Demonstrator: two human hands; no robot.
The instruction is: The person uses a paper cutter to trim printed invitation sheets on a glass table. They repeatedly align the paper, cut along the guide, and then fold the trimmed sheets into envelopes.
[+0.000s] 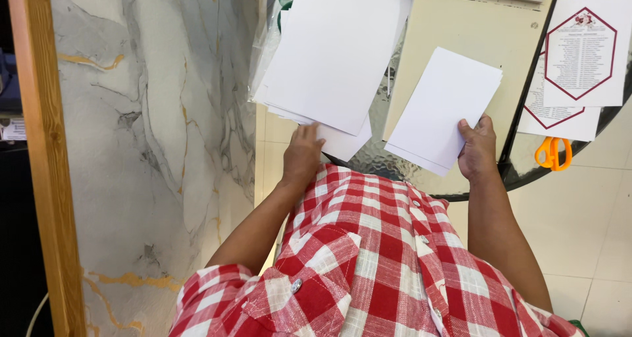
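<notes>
Single head-worn view, steeply downward and close over chest, hands, and round glass table (pixel 368 154) edge.

- A grey-white marble wall panel (pixel 151 146) with gold veins fills the left side.
- A wooden frame post (pixel 46 159) runs down beside the panel at the far left.
- A beige board (pixel 474 34) lies on the round glass table (pixel 375 156), whose dark rim curves at lower right.
- Two printed cards with dark red hexagon borders (pixel 582 54) overlap at the table's right edge.
- Orange-handled scissors (pixel 553 153) lie just below the cards.
- Pale floor tiles (pixel 579 225) show at lower right.
- A red-and-white checked shirt (pixel 375 264) fills the bottom.
</notes>
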